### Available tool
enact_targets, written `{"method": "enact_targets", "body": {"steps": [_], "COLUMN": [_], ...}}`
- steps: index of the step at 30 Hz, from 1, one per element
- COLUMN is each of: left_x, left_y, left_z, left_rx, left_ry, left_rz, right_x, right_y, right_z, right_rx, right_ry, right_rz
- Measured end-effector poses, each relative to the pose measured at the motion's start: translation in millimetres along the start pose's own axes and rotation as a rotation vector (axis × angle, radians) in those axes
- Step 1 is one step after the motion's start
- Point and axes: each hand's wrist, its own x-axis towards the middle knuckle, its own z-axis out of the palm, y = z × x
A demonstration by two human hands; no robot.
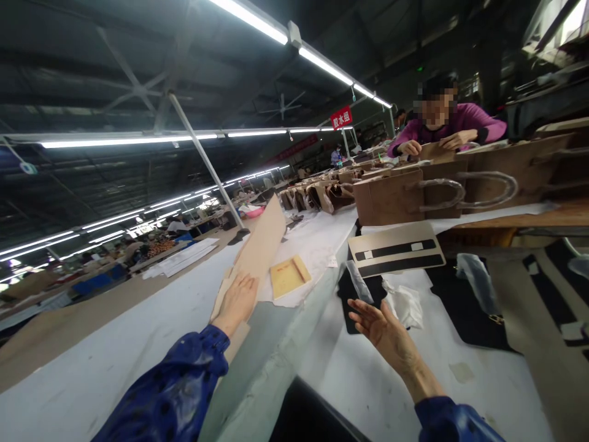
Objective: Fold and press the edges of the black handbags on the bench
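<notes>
My left hand (237, 302) is closed over the left edge of a long tan panel (269, 230), its fingers on the upper face and its thumb hidden. More tan layers show under that panel. Just right of it lies a shallow yellow tray (289, 277). Palm turned up and fingers apart, my right hand (384, 334) hovers with nothing in it. Near its fingers are a black piece (352, 322), a plastic-wrapped strip (359, 282) and a crumpled white wrapper (405, 304). Beyond them rests a beige panel with black bands (396, 248).
Brown bags with wrapped handles (391, 199) line the far right bench. Behind them a person in a purple top (478, 123) handles a brown piece. More black and beige bag parts (473, 307) lie at right. A pale table edge (285, 368) runs between my hands.
</notes>
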Motion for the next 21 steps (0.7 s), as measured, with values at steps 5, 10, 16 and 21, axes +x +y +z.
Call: {"method": "enact_targets", "body": {"steps": [5,10,16,21], "left_x": [-7.9,-14.7,-9.6,-10.4], "left_y": [-26.9,-20.0,-8.6,-5.0], "left_z": [38.5,69.7,68.4,59.9], "left_rx": [-0.190,-0.447,-0.723,-0.795], "left_ry": [-0.007,0.004,-0.025,-0.038], "left_rz": [-0.170,-0.150,-0.016,-0.077], "right_x": [0.7,2.0,33.5,132.0], "right_y": [1.7,10.1,6.6,17.8], "right_z": [8.9,22.4,79.3,149.9], "right_rx": [-0.123,-0.379,-0.944,-1.560], "right_ry": [0.045,0.129,0.193,0.060], "right_rz": [-0.034,-0.149,-0.327,-0.221]}}
